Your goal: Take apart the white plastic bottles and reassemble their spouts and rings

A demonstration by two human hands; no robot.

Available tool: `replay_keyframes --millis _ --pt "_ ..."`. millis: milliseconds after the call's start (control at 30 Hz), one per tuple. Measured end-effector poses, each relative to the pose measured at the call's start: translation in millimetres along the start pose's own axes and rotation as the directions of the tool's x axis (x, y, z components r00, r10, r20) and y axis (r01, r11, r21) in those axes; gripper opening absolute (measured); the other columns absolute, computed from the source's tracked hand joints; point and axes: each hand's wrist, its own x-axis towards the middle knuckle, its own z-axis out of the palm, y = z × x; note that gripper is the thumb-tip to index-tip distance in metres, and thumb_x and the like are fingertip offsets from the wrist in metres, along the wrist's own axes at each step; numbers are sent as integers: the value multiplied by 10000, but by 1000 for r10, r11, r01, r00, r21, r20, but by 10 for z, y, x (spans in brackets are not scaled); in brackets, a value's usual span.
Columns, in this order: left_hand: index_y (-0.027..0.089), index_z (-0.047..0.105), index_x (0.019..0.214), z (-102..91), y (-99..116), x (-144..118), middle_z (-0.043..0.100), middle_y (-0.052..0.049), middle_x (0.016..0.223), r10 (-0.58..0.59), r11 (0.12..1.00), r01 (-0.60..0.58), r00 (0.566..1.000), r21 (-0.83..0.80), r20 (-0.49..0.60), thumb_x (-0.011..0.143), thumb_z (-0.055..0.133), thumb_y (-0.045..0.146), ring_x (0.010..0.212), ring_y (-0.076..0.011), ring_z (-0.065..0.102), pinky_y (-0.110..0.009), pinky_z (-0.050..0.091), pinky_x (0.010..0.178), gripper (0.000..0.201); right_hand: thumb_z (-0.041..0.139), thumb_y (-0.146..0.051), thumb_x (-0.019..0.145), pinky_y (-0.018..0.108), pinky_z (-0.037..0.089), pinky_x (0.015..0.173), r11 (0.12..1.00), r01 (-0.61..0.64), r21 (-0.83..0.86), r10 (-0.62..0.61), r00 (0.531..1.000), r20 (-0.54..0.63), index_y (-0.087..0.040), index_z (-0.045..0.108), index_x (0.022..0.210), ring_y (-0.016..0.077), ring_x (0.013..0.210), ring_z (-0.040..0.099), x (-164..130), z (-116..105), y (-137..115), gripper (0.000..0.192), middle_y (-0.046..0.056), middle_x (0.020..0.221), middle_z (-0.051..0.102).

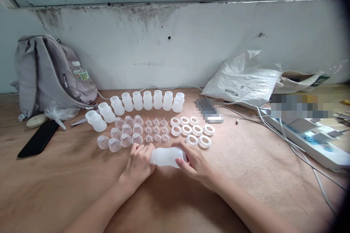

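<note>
Holding one white bottle [167, 157] sideways, grasped in both my left hand [139, 164] and right hand [193, 162], I am probably needing next a ring [204, 141] from the far rows.

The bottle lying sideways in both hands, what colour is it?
The bottle is a milky, translucent white with no pattern, best seen in the head view.

Soft daylight, warped dark right edge
</note>
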Motion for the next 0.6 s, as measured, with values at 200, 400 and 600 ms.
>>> replay_keyframes --millis 200,400,600 --pt "181 526 680 -32 9 12 582 -31 559 -73 989 84 993 122 -87 681 443 105 581 -183 519 -334 278 663 113 313 -406 875 264 330 548 943 -273 189 275 961 17 -209 445 759 145 574 445 44 101 -73 264 -7 633 493" --pt "188 504 624 -67 0 45 591 -30 544 -80 988 96 988 118 -129 607 449 50 584 -182 502 -338 256 674 150 329 -487 852 227 333 446 673 -470 571 484 864 139 -214 419 723 129 554 436 20 230 -51 315 -8 637 463" --pt "190 543 675 -48 -30 44 604 -28 564 -51 987 75 984 142 -170 625 451 45 636 -197 511 -341 258 686 179 366 -521 822 221 207 343 498 -536 681 539 807 241 -225 419 666 94 375 284 19 268 -5 339 -52 450 341"
